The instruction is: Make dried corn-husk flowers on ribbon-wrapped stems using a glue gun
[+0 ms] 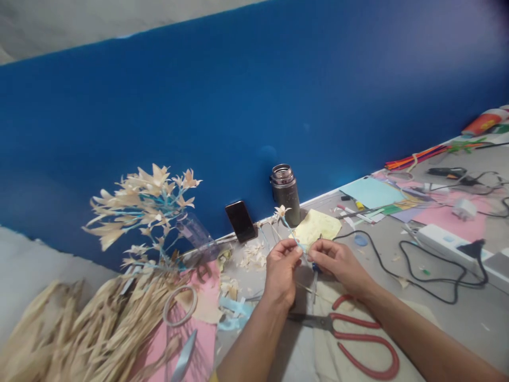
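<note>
Between the fingertips of my left hand (pixel 283 270) is the thin blue-wrapped stem of a small handmade flower (pixel 282 211), its pale petals pointing up. My right hand (pixel 338 260) pinches close beside it, at the lower end of the same stem; its exact hold is partly hidden by the fingers. Something dark blue shows under the right fingers, too covered to name. Beneath my forearms lie large scissors (pixel 368 339) with red handles. A bunch of similar flowers (pixel 147 204) leans from a clear container (pixel 196 233) at the left.
Dried husks (pixel 87 329) and a roll of tape (pixel 180 306) lie on the left over pink paper. An uncapped flask (pixel 286 193) and a phone (pixel 240 220) stand against the blue wall. Yellow paper (pixel 316 225), a black cable (pixel 433 297) and a power strip (pixel 449 246) are to the right.
</note>
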`<state>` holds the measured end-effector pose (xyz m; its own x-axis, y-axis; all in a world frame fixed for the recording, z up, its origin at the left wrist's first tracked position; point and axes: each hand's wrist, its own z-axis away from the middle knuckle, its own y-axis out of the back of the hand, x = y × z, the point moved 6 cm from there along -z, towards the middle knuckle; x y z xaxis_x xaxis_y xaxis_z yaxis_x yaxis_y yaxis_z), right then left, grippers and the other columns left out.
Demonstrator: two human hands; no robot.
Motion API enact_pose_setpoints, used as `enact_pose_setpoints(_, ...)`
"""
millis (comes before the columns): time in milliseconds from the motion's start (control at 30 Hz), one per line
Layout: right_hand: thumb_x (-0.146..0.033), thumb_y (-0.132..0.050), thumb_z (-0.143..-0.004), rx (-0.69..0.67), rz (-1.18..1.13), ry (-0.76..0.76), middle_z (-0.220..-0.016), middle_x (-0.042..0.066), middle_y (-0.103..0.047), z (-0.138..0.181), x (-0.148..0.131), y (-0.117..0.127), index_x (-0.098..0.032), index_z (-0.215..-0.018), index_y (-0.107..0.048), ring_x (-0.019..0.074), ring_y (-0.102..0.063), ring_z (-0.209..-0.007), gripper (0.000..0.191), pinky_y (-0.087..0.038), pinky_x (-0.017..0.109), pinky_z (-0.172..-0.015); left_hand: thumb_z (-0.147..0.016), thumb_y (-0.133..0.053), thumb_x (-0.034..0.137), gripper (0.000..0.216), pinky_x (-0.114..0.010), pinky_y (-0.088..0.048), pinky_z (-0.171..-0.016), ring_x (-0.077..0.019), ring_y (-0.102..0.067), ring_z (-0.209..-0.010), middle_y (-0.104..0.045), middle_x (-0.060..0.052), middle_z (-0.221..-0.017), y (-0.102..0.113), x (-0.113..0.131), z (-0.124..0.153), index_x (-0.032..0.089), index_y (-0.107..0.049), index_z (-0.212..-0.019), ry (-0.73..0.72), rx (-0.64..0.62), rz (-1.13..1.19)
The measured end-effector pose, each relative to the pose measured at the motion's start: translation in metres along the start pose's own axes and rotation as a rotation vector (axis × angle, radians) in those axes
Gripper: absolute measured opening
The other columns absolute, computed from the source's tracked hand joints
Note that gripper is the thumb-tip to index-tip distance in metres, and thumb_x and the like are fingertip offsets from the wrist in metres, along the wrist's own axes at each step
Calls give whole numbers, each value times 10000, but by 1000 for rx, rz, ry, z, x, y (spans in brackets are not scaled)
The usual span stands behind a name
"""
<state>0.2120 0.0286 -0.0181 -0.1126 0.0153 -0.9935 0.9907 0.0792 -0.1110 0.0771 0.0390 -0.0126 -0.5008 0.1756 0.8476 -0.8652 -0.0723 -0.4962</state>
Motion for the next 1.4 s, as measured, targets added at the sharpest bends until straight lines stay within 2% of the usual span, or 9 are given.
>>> enact_pose_setpoints(133, -510, -767, -693, -11, 24, -44, -649, -6, -630, 1, 6, -8, -189, -763, -647, 112, -480, -531, 350, -369, 245, -506, -541, -866, 213, 321, -223, -420, -580, -89, -540, -547, -641, 6, -638, 4, -3, 1, 140, -670, -785, 3, -14, 8)
enact_pose_setpoints(300, -515, -730, -721, 19, 62, -67, -607, -1, -639, 1, 9, -8, -184, -694, -649, 99, -437, -484, 342, -325, 239, -473, -568, -847, 211, 289, -240, -424, -601, -102, -552, -572, -637, 9, -661, 7, -10, 1, 159, -652, -774, -3, -26, -12)
enact_pose_setpoints(633, -369, -632, -791, 109, 310, 146, -572, -1, -648, 9, -17, -2, -195, -611, -653, 130, -504, -524, 252, -379, 245, -503, -612, -821, 247, 247, -239, -462, -648, -110, -586, -624, -673, -8, -679, 3, 6, 5, 149, -685, -794, -14, -72, -76)
enact_pose_setpoints(867, -323, -606, -785, 67, 366, 199, -582, -4, -662, 11, -22, -6, -197, -612, -647, 138, -548, -558, 218, -403, 244, -548, -579, -862, 259, 270, -251, -472, -622, -118, -599, -597, -676, -6, -669, 7, 11, 4, 150, -659, -721, -39, -100, -141)
enact_pose_setpoints(1000, -380, -564, -838, -32, 404, 161, -622, 3, -676, 7, -19, -4, -195, -653, -648, 145, -558, -578, 275, -403, 250, -566, -574, -855, 249, 258, -230, -434, -578, -97, -560, -538, -644, 13, -606, 10, 11, 0, 151, -649, -693, -78, -60, -180)
enact_pose_setpoints(1100, -429, -511, -893, -78, 587, 116, -662, 11, -686, 1, -19, 9, -197, -707, -654, 153, -568, -589, 330, -385, 261, -573, -582, -835, 243, 238, -238, -447, -592, -110, -578, -555, -643, 10, -597, 19, 16, -5, 153, -644, -692, -104, -17, -208)
enact_pose_setpoints(1267, -341, -579, -867, -156, 1202, -17, -733, 39, -701, 2, -11, 34, -214, -755, -667, 204, -622, -683, 191, -303, 279, -574, -575, -804, 220, 214, -232, -454, -591, -102, -581, -545, -619, 26, -576, 42, 32, -20, 155, -625, -672, -160, 66, -262)
enact_pose_setpoints(1333, -321, -628, -830, -152, 1343, -42, -862, 65, -715, 8, -5, 41, -216, -874, -679, 236, -648, -759, 124, -300, 281, -579, -558, -806, 223, 234, -241, -468, -587, -107, -587, -535, -616, 32, -575, 49, 36, -28, 161, -611, -673, -156, 78, -259)
enact_pose_setpoints(1400, -308, -648, -815, -125, 1415, -33, -1020, 97, -699, 14, 1, 46, -214, -1028, -669, 269, -661, -859, 234, -322, 285, -598, -555, -802, 228, 244, -250, -477, -569, -120, -597, -532, -621, 28, -578, 50, 35, -37, 167, -602, -681, -137, 53, -267)
